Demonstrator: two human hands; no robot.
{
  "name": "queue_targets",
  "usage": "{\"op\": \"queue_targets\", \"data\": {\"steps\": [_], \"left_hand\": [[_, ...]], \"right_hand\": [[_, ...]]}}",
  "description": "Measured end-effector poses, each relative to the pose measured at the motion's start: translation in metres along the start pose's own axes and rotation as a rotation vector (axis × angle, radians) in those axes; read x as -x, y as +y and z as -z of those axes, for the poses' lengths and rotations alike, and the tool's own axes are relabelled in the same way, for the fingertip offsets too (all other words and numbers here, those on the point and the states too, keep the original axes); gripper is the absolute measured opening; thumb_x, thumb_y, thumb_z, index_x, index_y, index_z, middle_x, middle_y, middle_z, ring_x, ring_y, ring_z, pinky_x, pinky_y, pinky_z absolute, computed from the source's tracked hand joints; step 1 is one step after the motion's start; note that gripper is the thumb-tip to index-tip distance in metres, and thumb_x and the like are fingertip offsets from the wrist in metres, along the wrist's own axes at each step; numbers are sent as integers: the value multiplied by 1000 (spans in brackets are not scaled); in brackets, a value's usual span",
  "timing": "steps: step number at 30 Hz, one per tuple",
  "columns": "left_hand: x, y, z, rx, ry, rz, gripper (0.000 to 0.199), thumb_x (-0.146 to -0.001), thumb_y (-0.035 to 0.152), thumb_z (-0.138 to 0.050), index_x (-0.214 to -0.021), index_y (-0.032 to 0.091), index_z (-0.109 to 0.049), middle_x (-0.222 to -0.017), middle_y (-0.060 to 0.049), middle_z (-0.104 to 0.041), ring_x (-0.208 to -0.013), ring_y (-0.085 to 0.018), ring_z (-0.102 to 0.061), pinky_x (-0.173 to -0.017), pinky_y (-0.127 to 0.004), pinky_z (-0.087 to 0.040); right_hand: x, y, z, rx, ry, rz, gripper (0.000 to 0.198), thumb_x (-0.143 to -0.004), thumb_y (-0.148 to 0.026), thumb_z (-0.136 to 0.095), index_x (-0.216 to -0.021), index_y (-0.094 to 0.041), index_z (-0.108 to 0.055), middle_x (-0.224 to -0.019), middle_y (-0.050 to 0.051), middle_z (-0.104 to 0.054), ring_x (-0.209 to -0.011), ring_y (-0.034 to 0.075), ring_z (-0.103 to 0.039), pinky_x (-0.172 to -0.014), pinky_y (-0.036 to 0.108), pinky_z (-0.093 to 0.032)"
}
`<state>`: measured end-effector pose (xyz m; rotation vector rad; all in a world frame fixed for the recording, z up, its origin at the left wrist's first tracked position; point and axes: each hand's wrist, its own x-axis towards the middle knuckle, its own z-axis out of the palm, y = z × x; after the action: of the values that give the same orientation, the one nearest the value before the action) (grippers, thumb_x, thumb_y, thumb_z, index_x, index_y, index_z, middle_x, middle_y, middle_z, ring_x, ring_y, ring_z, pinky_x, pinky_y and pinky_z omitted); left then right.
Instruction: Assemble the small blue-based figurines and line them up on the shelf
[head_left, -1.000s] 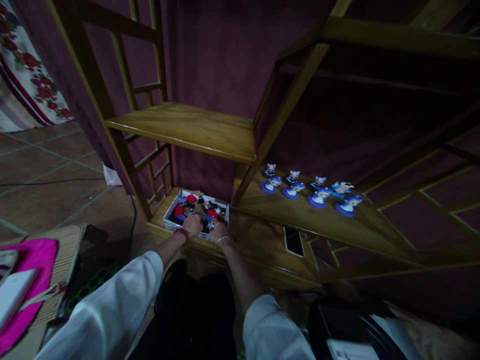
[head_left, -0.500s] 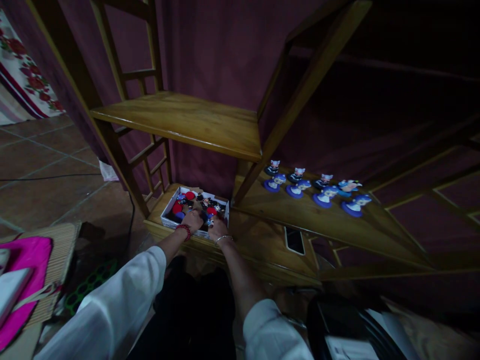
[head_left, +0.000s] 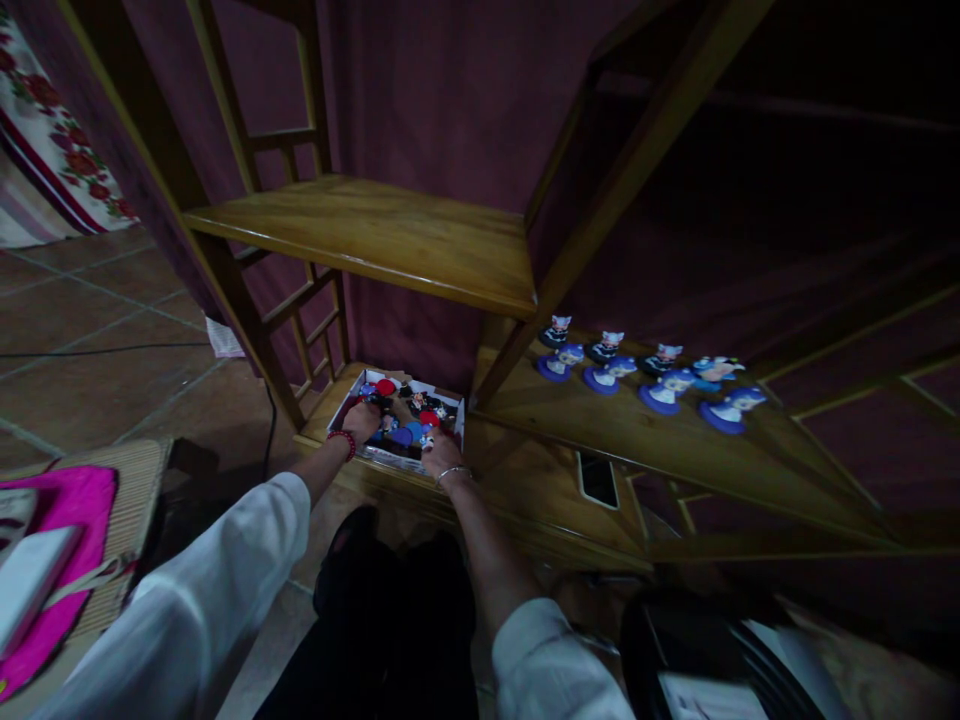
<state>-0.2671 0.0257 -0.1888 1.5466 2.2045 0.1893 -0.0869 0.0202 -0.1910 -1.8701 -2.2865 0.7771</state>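
A shallow white cardboard box (head_left: 459, 432) full of small figurines on red, blue and black bases sits on the low shelf. Inside its left part is my left hand (head_left: 364, 422), with a beaded red bracelet at the wrist. Its fingers are curled down beside a dark figurine (head_left: 381, 402); what they grip is hidden. At the box's front right, my right hand (head_left: 442, 455) has its fingers closed around a small white and blue figurine (head_left: 428, 440). A round blue base (head_left: 403, 436) lies between the two hands.
To the right, several blue-based figurines (head_left: 666, 390) stand in a row on a raised shelf (head_left: 585, 420), with dark-based ones behind. A phone (head_left: 598, 480) lies below them. An upper wooden shelf (head_left: 367, 235) overhangs the box. A pink cloth (head_left: 82, 520) is at the left.
My left hand has moved left within the box, uncovering the blue base in the middle. My right hand stays near the front right; the whole view has shifted slightly.
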Motion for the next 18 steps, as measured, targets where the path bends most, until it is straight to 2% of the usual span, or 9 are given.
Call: {"op": "queue_targets", "data": {"steps": [7,11,14,18], "left_hand": [[6,7,-12,11,47,-140,29,-77,18,-43,-97,19,-63,-99,-9,-64,-95,-18,-57,-82,-25,-42],[11,13,-10,-9,69,-253,32,-77,18,-43,-103,21,-60,-116,-7,-56,-110,-20,-48,-91,-27,-37],[12,17,-9,-26,3,-359,31,-76,21,-47,-104,27,-60,-116,-3,-56,-109,-18,-48,-92,-25,-36],[10,21,-8,-61,-112,-429,32,-71,20,-54,-102,26,-61,-104,-4,-63,-99,-18,-56,-86,-24,-40]], "right_hand": [[5,-5,7,-39,-20,2,35,-74,-13,-46,-109,-16,-51,-98,10,-62,-90,18,-58,-75,23,-40],[6,-5,7,-34,-2,-13,32,-75,-14,-45,-106,-18,-52,-94,8,-64,-88,18,-59,-75,23,-40],[6,-5,7,-25,2,-1,30,-75,-14,-45,-104,-17,-53,-90,8,-64,-87,18,-59,-76,24,-40],[6,-5,6,-6,5,14,30,-74,-14,-46,-104,-16,-52,-92,10,-64,-86,19,-59,-73,24,-41]]}}
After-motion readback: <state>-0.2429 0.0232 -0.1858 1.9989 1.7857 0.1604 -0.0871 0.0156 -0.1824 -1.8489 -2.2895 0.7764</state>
